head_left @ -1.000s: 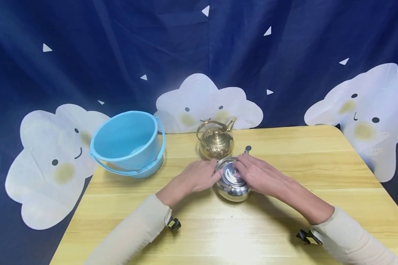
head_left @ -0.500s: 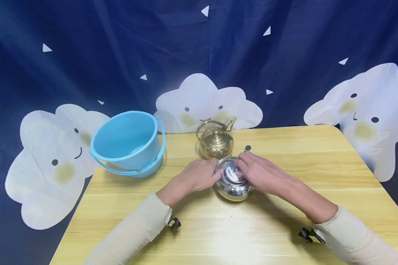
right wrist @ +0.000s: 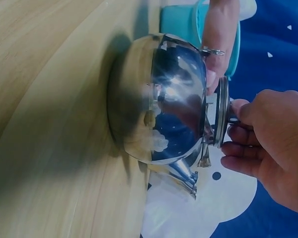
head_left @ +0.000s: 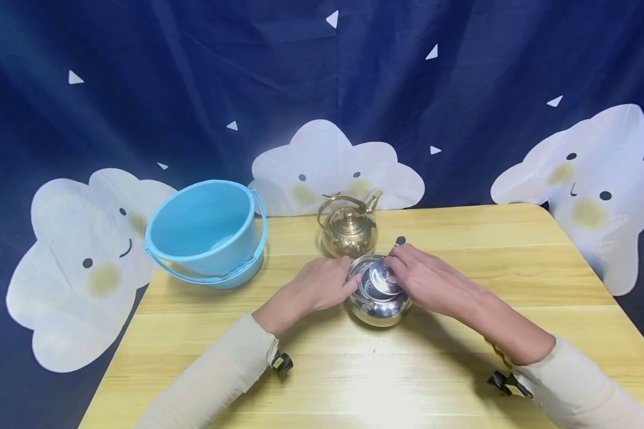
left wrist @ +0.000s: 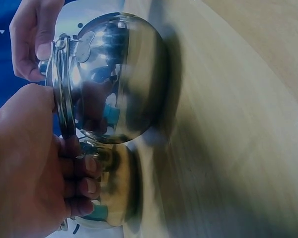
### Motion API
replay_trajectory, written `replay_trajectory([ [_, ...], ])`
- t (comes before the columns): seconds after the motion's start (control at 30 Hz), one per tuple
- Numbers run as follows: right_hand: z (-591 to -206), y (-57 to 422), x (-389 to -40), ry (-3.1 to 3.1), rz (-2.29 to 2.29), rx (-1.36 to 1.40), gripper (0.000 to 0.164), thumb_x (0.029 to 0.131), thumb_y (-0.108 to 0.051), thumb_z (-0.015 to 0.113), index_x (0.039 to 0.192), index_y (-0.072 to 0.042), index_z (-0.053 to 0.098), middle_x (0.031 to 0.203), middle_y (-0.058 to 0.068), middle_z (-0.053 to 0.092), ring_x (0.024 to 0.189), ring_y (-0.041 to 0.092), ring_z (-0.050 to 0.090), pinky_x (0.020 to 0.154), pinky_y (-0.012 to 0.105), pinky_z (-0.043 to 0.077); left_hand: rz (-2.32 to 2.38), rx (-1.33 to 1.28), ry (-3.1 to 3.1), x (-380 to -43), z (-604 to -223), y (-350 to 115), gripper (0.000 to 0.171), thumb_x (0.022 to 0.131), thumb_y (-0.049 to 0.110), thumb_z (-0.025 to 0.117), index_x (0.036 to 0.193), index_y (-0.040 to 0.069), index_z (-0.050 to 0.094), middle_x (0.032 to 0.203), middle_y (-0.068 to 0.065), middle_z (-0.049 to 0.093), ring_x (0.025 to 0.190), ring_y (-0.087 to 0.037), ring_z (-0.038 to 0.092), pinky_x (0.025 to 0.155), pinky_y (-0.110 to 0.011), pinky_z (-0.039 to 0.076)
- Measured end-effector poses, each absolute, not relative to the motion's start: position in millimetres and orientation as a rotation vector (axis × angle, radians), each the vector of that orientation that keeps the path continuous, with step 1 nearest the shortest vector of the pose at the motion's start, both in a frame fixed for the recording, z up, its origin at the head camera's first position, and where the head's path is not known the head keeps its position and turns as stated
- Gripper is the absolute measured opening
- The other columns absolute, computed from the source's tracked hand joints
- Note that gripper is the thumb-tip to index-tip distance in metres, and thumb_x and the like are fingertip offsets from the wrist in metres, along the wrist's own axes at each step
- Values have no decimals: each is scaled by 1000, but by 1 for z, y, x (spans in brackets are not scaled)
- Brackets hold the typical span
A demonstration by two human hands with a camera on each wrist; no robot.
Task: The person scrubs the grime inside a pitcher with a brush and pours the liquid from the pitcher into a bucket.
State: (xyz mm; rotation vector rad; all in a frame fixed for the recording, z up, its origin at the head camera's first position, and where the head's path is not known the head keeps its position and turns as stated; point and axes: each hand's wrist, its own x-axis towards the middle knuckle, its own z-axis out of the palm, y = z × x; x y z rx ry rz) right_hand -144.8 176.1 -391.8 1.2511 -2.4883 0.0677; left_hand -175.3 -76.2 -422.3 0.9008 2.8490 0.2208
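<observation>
A silver kettle (head_left: 382,314) stands on the table in front of a brass-coloured kettle (head_left: 351,232). My right hand (head_left: 426,280) pinches the lid knob. In the right wrist view the lid (right wrist: 222,111) is raised off the kettle's mouth and its rim shows edge-on. Part of a perforated strainer (head_left: 372,292) shows in the uncovered opening. On the other side, my left hand (left wrist: 32,158) grips the kettle's folded-down handle (left wrist: 64,94) at the rim, thumb on top and fingers curled below. The kettle's spout (right wrist: 184,173) points away from me.
A light blue bucket (head_left: 204,220) with its bail handle lowered stands at the back left of the wooden table (head_left: 322,369). Behind the table hangs a dark blue curtain (head_left: 279,71) with cloud and star prints.
My right hand has drawn the lid up and slightly to the right, and part of the kettle's opening now shows. The left hand keeps its grip; the brass kettle and bucket stay put.
</observation>
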Motion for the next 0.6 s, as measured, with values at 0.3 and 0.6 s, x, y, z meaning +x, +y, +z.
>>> replay_trajectory([
  [0.3, -391, 180, -143, -2504, 81, 1234, 23, 94, -11, 71, 113, 1, 66, 102, 9, 64, 93, 22, 63, 84, 35, 60, 239, 902, 2834, -173, -420, -76, 50, 106, 51, 38, 118, 7, 59, 87, 1, 61, 70, -14, 57, 61, -27, 48],
  [0.6, -392, 191, -143, -2454, 132, 1210, 26, 90, -9, 75, 111, 4, 67, 99, 11, 66, 93, 23, 64, 83, 37, 61, 257, 910, 2837, -174, -422, -77, 48, 105, 52, 38, 113, 9, 59, 82, 3, 57, 67, -13, 55, 57, -26, 46],
])
